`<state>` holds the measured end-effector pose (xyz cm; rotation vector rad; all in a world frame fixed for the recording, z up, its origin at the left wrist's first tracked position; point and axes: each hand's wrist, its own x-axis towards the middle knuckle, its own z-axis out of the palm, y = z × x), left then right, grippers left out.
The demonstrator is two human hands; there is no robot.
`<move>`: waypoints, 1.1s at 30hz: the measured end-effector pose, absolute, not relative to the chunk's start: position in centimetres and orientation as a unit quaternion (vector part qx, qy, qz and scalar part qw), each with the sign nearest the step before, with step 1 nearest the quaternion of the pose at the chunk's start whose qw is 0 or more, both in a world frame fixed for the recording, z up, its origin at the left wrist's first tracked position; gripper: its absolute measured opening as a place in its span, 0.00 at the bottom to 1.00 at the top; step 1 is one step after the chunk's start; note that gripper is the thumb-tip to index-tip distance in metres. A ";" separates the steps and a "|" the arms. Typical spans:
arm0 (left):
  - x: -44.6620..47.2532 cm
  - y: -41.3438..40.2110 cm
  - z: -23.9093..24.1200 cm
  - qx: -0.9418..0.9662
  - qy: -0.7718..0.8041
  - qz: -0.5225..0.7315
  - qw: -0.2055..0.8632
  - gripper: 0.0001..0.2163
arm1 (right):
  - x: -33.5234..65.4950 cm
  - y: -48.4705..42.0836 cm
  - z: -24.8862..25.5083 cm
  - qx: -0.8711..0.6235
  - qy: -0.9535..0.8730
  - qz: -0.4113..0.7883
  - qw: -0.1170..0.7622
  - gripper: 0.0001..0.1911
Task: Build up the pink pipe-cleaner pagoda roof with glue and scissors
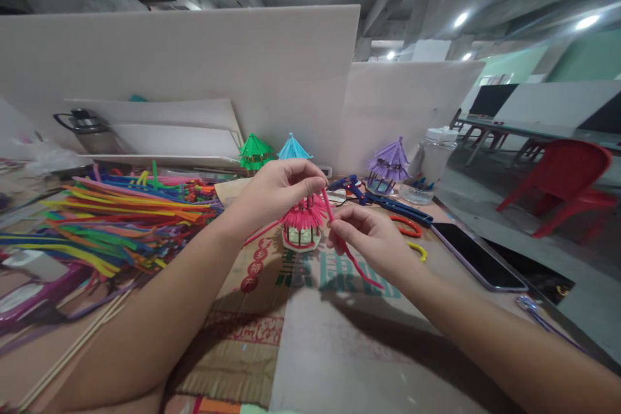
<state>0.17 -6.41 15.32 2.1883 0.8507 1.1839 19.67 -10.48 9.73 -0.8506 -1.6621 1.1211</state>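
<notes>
Between my hands runs a red pipe cleaner [359, 270], its loose tail hanging down to the right. My left hand [286, 186] pinches its upper part with thumb and forefinger. Lower and to the right, my right hand [366, 233] closes its fingers on the same strand. Just behind them stands a small pavilion model [301, 223] with a fringed pink-red roof, thin dark posts and a pale base; my left hand hides its top. Another red strand [262, 233] lies at the model's left side.
Piled pipe cleaners [130, 213] in many colours spread on the left. Green [255, 152], blue [292, 146] and purple [389, 162] pavilions stand behind. A glue gun [352, 186], orange-handled scissors [406, 226] and a phone [478, 255] lie right. Printed cardboard [233, 362] is underneath.
</notes>
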 end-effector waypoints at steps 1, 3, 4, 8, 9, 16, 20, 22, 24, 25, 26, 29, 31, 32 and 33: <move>0.0 -6.3 15.4 0.802 0.312 0.444 0.248 0.12 | 19.6 -10.5 9.7 -0.348 -0.677 0.456 0.461 0.16; -0.3 -5.9 15.5 0.795 0.320 0.462 0.229 0.13 | 19.7 -10.4 9.7 -0.351 -0.679 0.453 0.458 0.17; -0.6 -5.6 15.5 0.788 0.329 0.476 0.212 0.13 | 19.9 -10.3 9.7 -0.356 -0.682 0.445 0.459 0.17; -1.7 -3.6 15.1 0.751 0.387 0.518 0.133 0.16 | 21.1 -9.1 10.0 -0.415 -0.716 0.367 0.424 0.17; -1.9 -3.0 14.8 0.749 0.401 0.513 0.124 0.16 | 21.5 -8.7 9.9 -0.440 -0.732 0.332 0.401 0.18; -1.5 -0.5 12.4 0.781 0.399 0.453 0.158 0.18 | 23.7 -5.5 8.0 -0.544 -0.820 0.007 0.177 0.19; -1.0 -1.4 13.0 0.784 0.392 0.457 0.151 0.17 | 26.8 -2.6 7.7 -0.623 -0.746 0.012 0.237 0.15; -0.9 -2.0 13.5 0.780 0.395 0.462 0.146 0.16 | 28.5 -0.5 7.3 -0.643 -0.726 0.028 0.242 0.13; -0.9 -2.5 13.9 0.780 0.398 0.463 0.134 0.16 | 29.7 2.0 6.5 -0.658 -0.712 0.049 0.240 0.17; -0.9 -2.6 14.1 0.782 0.400 0.461 0.128 0.16 | 30.1 3.2 6.1 -0.662 -0.708 0.057 0.237 0.20; -0.9 -2.7 14.1 0.783 0.402 0.459 0.121 0.16 | 30.3 4.3 5.7 -0.666 -0.706 0.063 0.234 0.21; -1.1 -2.8 14.3 0.781 0.418 0.453 0.104 0.15 | 29.9 7.2 4.8 -0.665 -0.706 0.078 0.228 0.21; -1.4 -2.7 14.4 0.770 0.428 0.464 0.096 0.15 | 29.2 8.6 4.4 -0.665 -0.707 0.093 0.225 0.19; -1.6 -2.7 14.5 0.764 0.430 0.473 0.094 0.15 | 28.8 9.2 4.2 -0.667 -0.704 0.101 0.223 0.19; -1.8 -2.6 14.6 0.758 0.428 0.482 0.095 0.16 | 28.4 9.8 4.0 -0.671 -0.699 0.108 0.223 0.18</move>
